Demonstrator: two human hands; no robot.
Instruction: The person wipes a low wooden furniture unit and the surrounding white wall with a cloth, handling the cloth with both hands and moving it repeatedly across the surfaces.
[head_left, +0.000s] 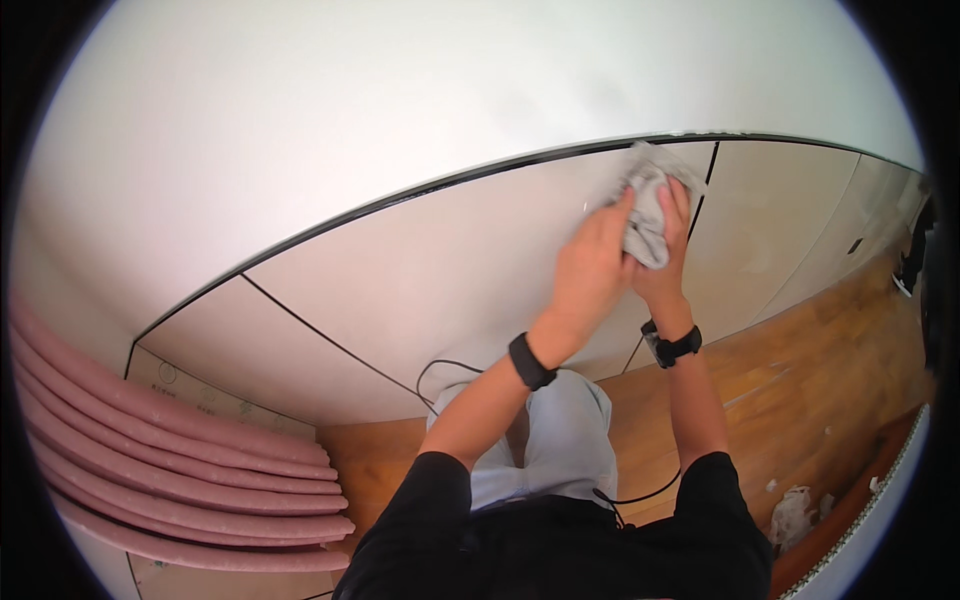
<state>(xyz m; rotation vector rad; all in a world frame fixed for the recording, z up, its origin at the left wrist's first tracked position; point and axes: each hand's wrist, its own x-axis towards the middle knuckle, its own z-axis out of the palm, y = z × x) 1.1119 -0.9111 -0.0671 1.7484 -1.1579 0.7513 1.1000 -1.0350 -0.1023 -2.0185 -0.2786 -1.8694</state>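
A bunched grey cloth (645, 238) is gripped between both my hands, its upper end reaching the black trim strip (525, 163) on the wall. My left hand (592, 259) presses it from the left, fingers pointing up along its side. On the other side, my right hand (670, 262) has its fingers curled over the cloth. Behind the hands lie pale, glossy wall panels (450, 262) with dark seams; the painted white wall (375, 97) rises above the trim. The hands and cloth are slightly blurred, and the palms are hidden.
A pleated pink curtain (187, 465) hangs at the left. Below me is a wooden floor (795, 352), with a crumpled white plastic bag (792, 517) at the lower right. A black cable (645, 498) loops near my legs. Another person's shoe (902, 285) shows at the right edge.
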